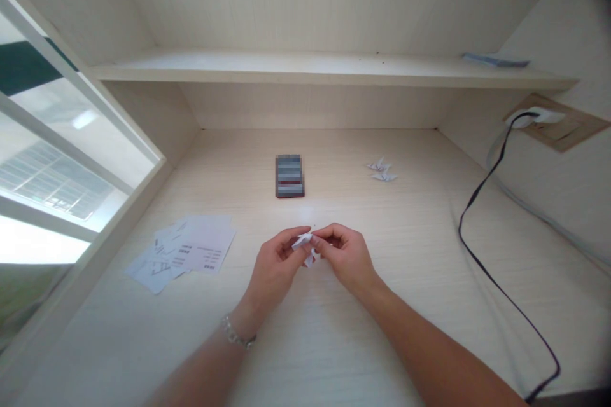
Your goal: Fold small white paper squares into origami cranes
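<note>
Both hands meet over the middle of the pale wooden desk [405, 254]. My left hand [277, 261] and my right hand [346, 254] pinch a small folded piece of white paper [305, 246] between their fingertips, just above the desk. A bracelet sits on my left wrist. Two small folded paper pieces [382, 170] lie further back on the right. A loose pile of printed paper slips [186, 251] lies to the left of my hands.
A phone [289, 175] lies flat behind my hands. A black cable [482, 229] runs from a wall socket [539, 117] down across the right of the desk. A shelf [310, 67] spans the back; a window frame stands on the left.
</note>
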Demonstrator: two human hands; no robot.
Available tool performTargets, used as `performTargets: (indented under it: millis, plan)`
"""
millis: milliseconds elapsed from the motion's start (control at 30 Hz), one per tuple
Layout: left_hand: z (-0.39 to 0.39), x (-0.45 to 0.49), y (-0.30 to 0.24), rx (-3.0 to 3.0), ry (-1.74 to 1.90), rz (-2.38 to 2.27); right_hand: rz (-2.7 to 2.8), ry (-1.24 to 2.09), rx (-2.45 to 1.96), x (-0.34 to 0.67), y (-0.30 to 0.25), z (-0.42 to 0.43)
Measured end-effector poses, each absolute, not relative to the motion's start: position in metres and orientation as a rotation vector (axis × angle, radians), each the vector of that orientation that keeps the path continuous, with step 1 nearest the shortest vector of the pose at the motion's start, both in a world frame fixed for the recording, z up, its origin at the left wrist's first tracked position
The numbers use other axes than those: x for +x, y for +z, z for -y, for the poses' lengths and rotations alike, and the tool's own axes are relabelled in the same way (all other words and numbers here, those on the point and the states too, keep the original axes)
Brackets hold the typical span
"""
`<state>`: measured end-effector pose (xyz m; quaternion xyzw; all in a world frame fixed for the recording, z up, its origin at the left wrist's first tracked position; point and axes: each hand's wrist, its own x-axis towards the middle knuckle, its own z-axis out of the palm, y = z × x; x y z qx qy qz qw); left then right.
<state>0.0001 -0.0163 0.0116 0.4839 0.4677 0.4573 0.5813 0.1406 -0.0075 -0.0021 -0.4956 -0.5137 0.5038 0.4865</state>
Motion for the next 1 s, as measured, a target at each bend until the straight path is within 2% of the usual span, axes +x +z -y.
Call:
performTargets:
  millis: [300, 567, 800, 1000]
  plan:
    - [0.013, -0.003, 0.01, 1.112, 1.04, -1.185, 1.228, 1.409, -1.133, 0.144, -0.002, 0.004]
    - [0.012, -0.003, 0.015, 1.131, 0.987, -1.216, 1.323, 1.348, -1.245, 0.146, 0.0, 0.005]
    - [0.012, -0.004, 0.015, 1.187, 0.82, -1.151, 1.575, 1.071, -1.26, 0.148, 0.011, 0.009]
    - [0.013, -0.004, 0.012, 1.141, 0.715, -1.161, 1.587, 1.073, -1.263, 0.146, 0.012, 0.009]
